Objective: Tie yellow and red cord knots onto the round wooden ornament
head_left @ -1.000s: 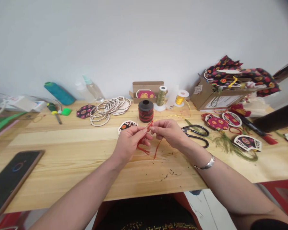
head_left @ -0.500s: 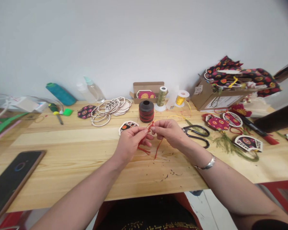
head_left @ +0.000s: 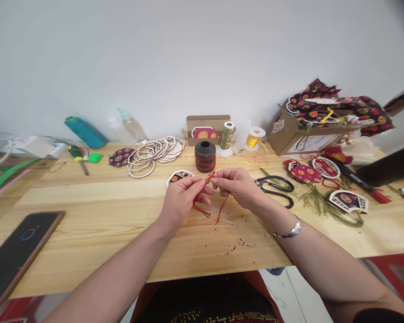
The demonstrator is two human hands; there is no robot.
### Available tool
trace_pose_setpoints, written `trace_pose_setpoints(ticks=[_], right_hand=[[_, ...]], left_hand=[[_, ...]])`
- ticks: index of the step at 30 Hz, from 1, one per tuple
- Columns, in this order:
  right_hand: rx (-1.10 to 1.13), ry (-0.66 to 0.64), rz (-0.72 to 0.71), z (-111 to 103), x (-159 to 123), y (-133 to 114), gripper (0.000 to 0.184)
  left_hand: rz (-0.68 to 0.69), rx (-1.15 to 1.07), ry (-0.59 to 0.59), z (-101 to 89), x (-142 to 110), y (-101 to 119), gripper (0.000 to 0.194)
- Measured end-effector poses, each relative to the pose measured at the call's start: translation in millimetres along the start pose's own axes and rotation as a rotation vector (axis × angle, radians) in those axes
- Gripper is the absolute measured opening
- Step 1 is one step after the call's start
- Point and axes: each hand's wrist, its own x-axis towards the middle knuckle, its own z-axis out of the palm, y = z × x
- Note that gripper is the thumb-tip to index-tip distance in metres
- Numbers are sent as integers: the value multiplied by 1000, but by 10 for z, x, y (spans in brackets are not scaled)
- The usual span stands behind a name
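My left hand (head_left: 182, 200) and my right hand (head_left: 236, 186) are raised over the wooden table top, fingertips nearly meeting. Both pinch a thin red cord (head_left: 206, 185), which hangs below them in loose strands and a small loop. The pinched part is mostly hidden by my fingers. Just beyond my left hand lies a lantern-shaped wooden piece with black and red fabric (head_left: 179, 176). A spool of black and red cord (head_left: 205, 156) stands a little farther back, between my hands and the wall.
Black-handled scissors (head_left: 275, 191) lie right of my right hand. Wooden frames (head_left: 155, 157), thread spools (head_left: 226, 135), a cardboard box with patterned fabric (head_left: 299, 134), green tassels (head_left: 323, 206) and a phone (head_left: 20, 251) sit around the table. Small thread scraps lie near its front edge.
My hands have barely moved, and both still pinch the red cord. The strands below them have shifted slightly, and the small loop under my left hand shows more plainly.
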Motion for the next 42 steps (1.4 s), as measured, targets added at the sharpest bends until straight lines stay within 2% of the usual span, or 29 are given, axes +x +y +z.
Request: trace_pose_setpoints(ticks=[42], right_hand=[[24, -1, 9, 21, -19, -30, 21]], left_hand=[[6, -37, -40, -19, 4, -21, 17]])
